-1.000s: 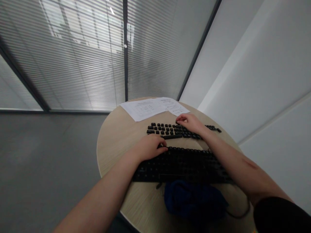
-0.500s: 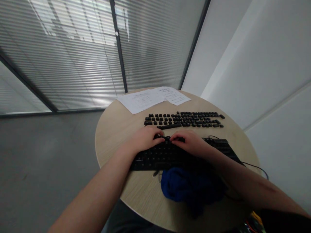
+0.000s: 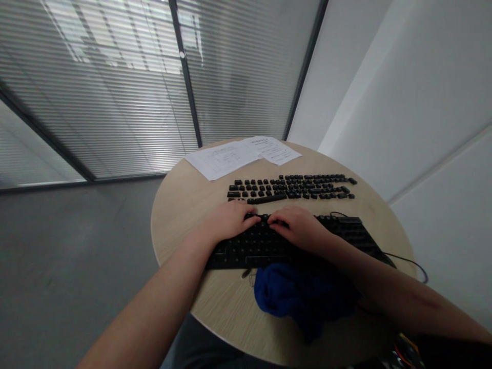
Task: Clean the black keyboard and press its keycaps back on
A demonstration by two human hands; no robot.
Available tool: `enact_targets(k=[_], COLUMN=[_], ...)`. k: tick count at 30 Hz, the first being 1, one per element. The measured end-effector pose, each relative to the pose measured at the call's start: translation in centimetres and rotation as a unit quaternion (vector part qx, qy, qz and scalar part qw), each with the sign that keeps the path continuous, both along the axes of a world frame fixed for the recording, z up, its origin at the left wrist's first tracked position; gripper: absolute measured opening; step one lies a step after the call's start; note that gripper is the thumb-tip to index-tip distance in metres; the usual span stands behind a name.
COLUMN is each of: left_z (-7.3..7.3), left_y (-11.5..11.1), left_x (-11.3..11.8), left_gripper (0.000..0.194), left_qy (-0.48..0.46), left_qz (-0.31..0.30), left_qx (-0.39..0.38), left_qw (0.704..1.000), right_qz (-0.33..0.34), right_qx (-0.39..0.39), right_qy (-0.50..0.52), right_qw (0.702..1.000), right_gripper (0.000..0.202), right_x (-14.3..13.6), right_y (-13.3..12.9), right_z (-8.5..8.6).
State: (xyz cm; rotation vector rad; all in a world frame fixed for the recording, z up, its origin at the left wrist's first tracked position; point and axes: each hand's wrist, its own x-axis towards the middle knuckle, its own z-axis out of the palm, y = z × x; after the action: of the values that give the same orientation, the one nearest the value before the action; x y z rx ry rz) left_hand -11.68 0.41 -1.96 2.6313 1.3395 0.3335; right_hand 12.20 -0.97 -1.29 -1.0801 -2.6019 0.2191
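Observation:
A black keyboard (image 3: 249, 246) lies on the round wooden table, its lower rows showing mostly bare key sockets. Near its back edge, my left hand (image 3: 232, 220) is curled, thumb over the top row and fingers by the rear rim. Just to the right, my right hand (image 3: 295, 224) has its fingertips drawn together low on the same row; what they pinch, if anything, is too small to make out. A few black keycaps (image 3: 264, 219) sit in the top row between the hands. Behind the keyboard, loose keycaps (image 3: 292, 188) and a long space bar (image 3: 269, 199) lie in rows.
Printed sheets (image 3: 230, 159) lie at the table's far side. A crumpled blue cloth (image 3: 280, 292) touches the keyboard's front edge, beside a small dark tool (image 3: 246, 273). A cable (image 3: 407, 262) runs off to the right. The wooden table (image 3: 172, 210) stands near a white wall and blinds.
The view has shifted slightly. Both hands stay at the keyboard's top row, with the right fingertips moved only a little; the keycaps, cloth and papers lie as before.

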Motion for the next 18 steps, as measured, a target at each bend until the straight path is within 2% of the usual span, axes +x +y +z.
enact_targets(k=[8,18], left_z=[0.04,0.36], left_y=[-0.11,-0.28], left_x=[-0.14,-0.03], left_gripper=[0.036,0.036], left_qy=[-0.007,0.003], left_qz=[0.005,0.002], left_qx=[-0.004,-0.004], left_qw=[1.000,1.000], right_qz=[0.010,0.012], right_qx=[0.051,-0.001], right_qy=[-0.021,-0.070], right_qw=[0.998,0.997], right_gripper=[0.016,0.020], right_x=[0.26,0.17], right_y=[-0.06,-0.59], right_z=[0.22,0.54])
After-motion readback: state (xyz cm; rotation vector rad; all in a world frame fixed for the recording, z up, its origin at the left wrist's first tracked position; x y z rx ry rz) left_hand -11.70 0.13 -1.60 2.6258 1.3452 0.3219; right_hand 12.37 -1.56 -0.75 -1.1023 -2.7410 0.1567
